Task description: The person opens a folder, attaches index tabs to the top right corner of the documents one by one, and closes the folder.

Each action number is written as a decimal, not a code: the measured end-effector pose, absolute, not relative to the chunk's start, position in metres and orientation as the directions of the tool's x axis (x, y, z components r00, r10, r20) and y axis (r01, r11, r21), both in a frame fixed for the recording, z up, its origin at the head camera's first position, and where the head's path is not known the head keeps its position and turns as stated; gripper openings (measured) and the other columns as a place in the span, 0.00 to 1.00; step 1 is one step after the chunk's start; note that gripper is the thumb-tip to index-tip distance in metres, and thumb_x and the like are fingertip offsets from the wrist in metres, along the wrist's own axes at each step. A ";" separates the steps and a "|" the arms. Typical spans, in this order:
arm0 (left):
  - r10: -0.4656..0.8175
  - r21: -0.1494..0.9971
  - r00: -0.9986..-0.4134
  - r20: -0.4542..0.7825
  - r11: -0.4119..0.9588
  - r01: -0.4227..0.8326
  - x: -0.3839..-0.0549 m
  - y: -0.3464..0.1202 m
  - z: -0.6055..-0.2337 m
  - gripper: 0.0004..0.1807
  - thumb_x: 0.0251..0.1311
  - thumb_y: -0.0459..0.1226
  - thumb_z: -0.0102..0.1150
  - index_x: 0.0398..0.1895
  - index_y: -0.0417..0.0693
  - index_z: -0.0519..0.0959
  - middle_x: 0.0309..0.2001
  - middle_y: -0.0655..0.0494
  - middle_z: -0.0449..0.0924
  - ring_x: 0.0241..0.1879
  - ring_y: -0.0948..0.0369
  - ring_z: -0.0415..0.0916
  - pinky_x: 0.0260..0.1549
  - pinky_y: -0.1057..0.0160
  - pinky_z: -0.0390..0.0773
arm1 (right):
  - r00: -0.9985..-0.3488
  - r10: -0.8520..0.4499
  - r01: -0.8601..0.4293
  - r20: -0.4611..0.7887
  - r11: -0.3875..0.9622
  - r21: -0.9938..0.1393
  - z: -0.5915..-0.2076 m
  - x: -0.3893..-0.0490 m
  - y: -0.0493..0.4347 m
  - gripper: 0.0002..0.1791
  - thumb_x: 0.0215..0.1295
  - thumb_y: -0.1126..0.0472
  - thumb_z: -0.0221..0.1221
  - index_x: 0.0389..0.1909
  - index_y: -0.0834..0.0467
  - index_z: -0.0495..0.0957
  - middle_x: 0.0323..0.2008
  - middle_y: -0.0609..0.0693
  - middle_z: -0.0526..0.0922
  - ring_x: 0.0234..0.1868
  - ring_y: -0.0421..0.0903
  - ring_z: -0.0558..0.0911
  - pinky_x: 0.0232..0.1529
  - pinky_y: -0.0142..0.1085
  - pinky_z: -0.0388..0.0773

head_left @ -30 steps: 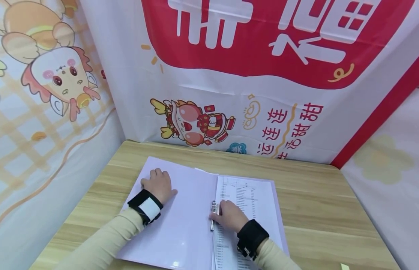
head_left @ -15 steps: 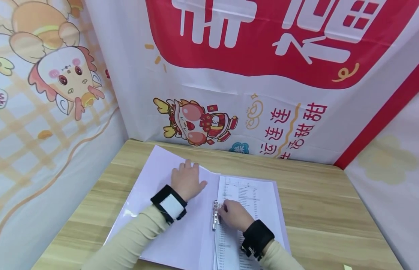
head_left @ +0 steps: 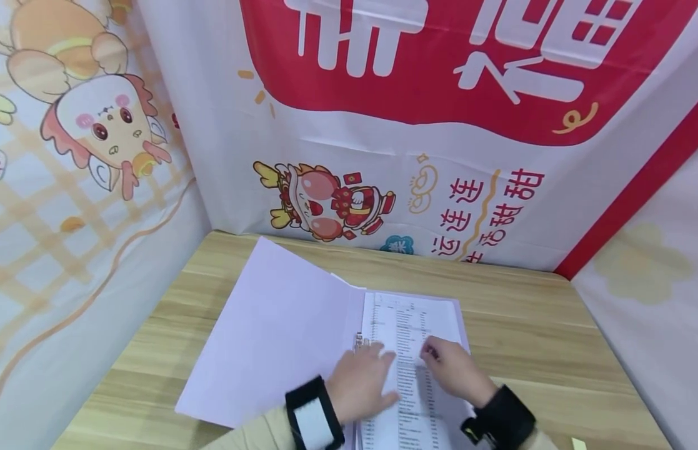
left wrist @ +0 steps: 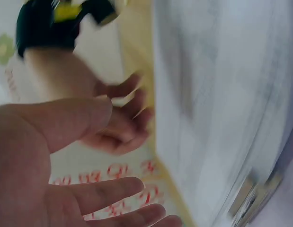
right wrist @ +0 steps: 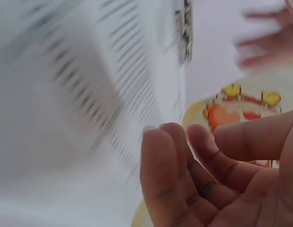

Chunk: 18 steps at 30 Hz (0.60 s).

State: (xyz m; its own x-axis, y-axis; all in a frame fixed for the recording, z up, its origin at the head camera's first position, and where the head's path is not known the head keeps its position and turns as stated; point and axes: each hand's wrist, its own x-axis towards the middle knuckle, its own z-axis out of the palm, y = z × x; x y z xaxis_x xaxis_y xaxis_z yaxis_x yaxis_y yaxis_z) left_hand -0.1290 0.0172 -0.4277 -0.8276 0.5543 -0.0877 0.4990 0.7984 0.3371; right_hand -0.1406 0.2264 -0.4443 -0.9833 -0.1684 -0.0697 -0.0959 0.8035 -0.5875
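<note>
A lilac folder (head_left: pixel 270 331) lies opened out on the table, its left cover tilted up a little off the wood. Printed sheets (head_left: pixel 413 400) with rows of text lie on its right side. At the spine sits a metal clip (head_left: pixel 358 339), partly hidden behind my left hand (head_left: pixel 360 384). That hand is over the clip and the left edge of the sheets, fingers spread and holding nothing. My right hand (head_left: pixel 455 369) is above the right part of the sheets. In the right wrist view its fingers (right wrist: pixel 160 170) are loosely bent, with nothing between them and the thumb.
The wooden table (head_left: pixel 528 350) extends to the right and left of the folder. A printed cloth (head_left: pixel 225 156) hangs behind it and along both sides. A small pale yellow piece (head_left: pixel 578 444) lies near the front right.
My left hand has moved right from the cover to the clip and sheets. My right hand has left the clip and moved right. The left cover has lifted and shifted.
</note>
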 end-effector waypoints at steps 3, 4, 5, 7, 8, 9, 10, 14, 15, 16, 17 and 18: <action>0.617 0.378 -0.768 -0.172 0.761 0.527 -0.116 0.022 -0.446 0.44 0.56 0.60 0.69 0.73 0.51 0.71 0.74 0.45 0.65 0.72 0.47 0.64 0.63 0.39 0.70 | -0.988 -0.093 -0.008 -0.122 0.825 -0.565 -0.438 -0.127 0.254 0.04 0.70 0.69 0.57 0.34 0.60 0.78 0.28 0.48 0.78 0.28 0.42 0.74 0.29 0.36 0.72; 0.630 0.389 -0.753 -0.190 0.752 0.532 -0.113 0.022 -0.451 0.46 0.56 0.61 0.69 0.74 0.52 0.68 0.76 0.45 0.61 0.74 0.46 0.60 0.66 0.38 0.67 | -0.989 -0.074 0.012 -0.131 0.830 -0.558 -0.437 -0.122 0.263 0.04 0.70 0.68 0.57 0.35 0.59 0.78 0.28 0.48 0.78 0.28 0.42 0.74 0.29 0.36 0.72; 0.644 0.388 -0.739 -0.197 0.744 0.545 -0.110 0.022 -0.456 0.48 0.55 0.62 0.69 0.76 0.52 0.66 0.77 0.45 0.58 0.76 0.46 0.57 0.67 0.38 0.64 | -0.989 -0.062 0.022 -0.133 0.833 -0.553 -0.436 -0.116 0.272 0.03 0.70 0.68 0.58 0.35 0.59 0.79 0.29 0.47 0.78 0.29 0.41 0.74 0.29 0.35 0.72; 0.663 0.380 -0.723 -0.192 0.730 0.568 -0.104 0.020 -0.466 0.51 0.54 0.63 0.68 0.78 0.52 0.63 0.79 0.44 0.54 0.78 0.44 0.51 0.69 0.36 0.61 | -0.992 -0.047 0.025 -0.120 0.842 -0.539 -0.435 -0.103 0.290 0.03 0.69 0.66 0.60 0.34 0.57 0.78 0.28 0.45 0.77 0.28 0.39 0.74 0.29 0.34 0.72; 0.672 0.374 -0.719 -0.181 0.723 0.581 -0.102 0.019 -0.471 0.51 0.54 0.64 0.68 0.78 0.52 0.63 0.79 0.44 0.53 0.78 0.44 0.50 0.69 0.36 0.60 | -0.994 -0.052 0.008 -0.098 0.844 -0.537 -0.436 -0.096 0.299 0.04 0.69 0.66 0.61 0.33 0.56 0.78 0.27 0.44 0.77 0.28 0.38 0.74 0.29 0.33 0.73; 0.680 0.374 -0.713 -0.172 0.714 0.592 -0.099 0.018 -0.476 0.52 0.54 0.65 0.67 0.78 0.51 0.63 0.79 0.43 0.52 0.78 0.43 0.49 0.69 0.35 0.60 | -0.996 -0.046 0.003 -0.079 0.847 -0.532 -0.436 -0.089 0.308 0.04 0.68 0.65 0.62 0.33 0.55 0.78 0.26 0.43 0.77 0.27 0.36 0.73 0.29 0.32 0.73; 0.691 0.372 -0.704 -0.161 0.703 0.606 -0.097 0.017 -0.480 0.53 0.53 0.67 0.66 0.78 0.51 0.62 0.79 0.42 0.52 0.78 0.43 0.49 0.68 0.34 0.60 | -0.998 -0.039 -0.002 -0.058 0.848 -0.530 -0.438 -0.082 0.317 0.05 0.67 0.64 0.63 0.32 0.54 0.78 0.25 0.42 0.77 0.27 0.35 0.73 0.29 0.31 0.73; 0.722 0.394 -0.680 -0.129 0.667 0.633 -0.092 0.015 -0.493 0.57 0.51 0.71 0.64 0.78 0.49 0.63 0.78 0.40 0.55 0.77 0.40 0.51 0.66 0.32 0.61 | -0.995 0.026 0.070 -0.092 0.852 -0.519 -0.442 -0.062 0.352 0.04 0.69 0.60 0.63 0.34 0.54 0.78 0.28 0.42 0.77 0.27 0.32 0.73 0.30 0.31 0.73; 0.726 0.404 -0.676 -0.125 0.659 0.634 -0.091 0.015 -0.496 0.58 0.49 0.72 0.64 0.77 0.49 0.63 0.78 0.39 0.55 0.77 0.40 0.51 0.66 0.31 0.61 | -0.991 0.055 0.111 -0.123 0.849 -0.516 -0.443 -0.058 0.361 0.04 0.70 0.59 0.63 0.36 0.54 0.79 0.29 0.42 0.78 0.27 0.32 0.73 0.31 0.30 0.73; 0.727 0.403 -0.676 -0.119 0.657 0.637 -0.091 0.015 -0.498 0.57 0.49 0.72 0.64 0.77 0.49 0.64 0.77 0.38 0.56 0.77 0.40 0.51 0.66 0.31 0.61 | -0.986 0.068 0.137 -0.151 0.846 -0.515 -0.444 -0.055 0.369 0.05 0.71 0.58 0.62 0.37 0.56 0.79 0.30 0.43 0.79 0.28 0.32 0.73 0.31 0.30 0.73; 0.727 0.396 -0.677 -0.113 0.658 0.641 -0.091 0.015 -0.500 0.57 0.49 0.72 0.64 0.77 0.49 0.65 0.77 0.38 0.56 0.76 0.40 0.51 0.66 0.31 0.61 | -0.979 0.084 0.169 -0.186 0.843 -0.511 -0.445 -0.053 0.377 0.06 0.72 0.57 0.60 0.39 0.56 0.79 0.31 0.44 0.79 0.29 0.32 0.74 0.32 0.30 0.74; 0.727 0.386 -0.679 -0.108 0.660 0.645 -0.091 0.015 -0.501 0.56 0.49 0.72 0.64 0.76 0.50 0.65 0.77 0.38 0.57 0.76 0.40 0.52 0.66 0.32 0.61 | -0.973 0.096 0.192 -0.210 0.839 -0.510 -0.446 -0.052 0.385 0.07 0.73 0.57 0.60 0.39 0.57 0.79 0.32 0.45 0.80 0.29 0.32 0.74 0.32 0.30 0.74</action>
State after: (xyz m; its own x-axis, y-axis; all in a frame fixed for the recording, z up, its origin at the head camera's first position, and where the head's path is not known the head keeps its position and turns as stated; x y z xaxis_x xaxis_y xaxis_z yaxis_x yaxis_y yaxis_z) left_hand -0.0910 0.0150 -0.5010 -0.6786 0.7266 -0.1078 0.6449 0.6595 0.3862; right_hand -0.0518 0.3845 -0.4462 -0.9730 0.0957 -0.2099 0.1924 0.8386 -0.5097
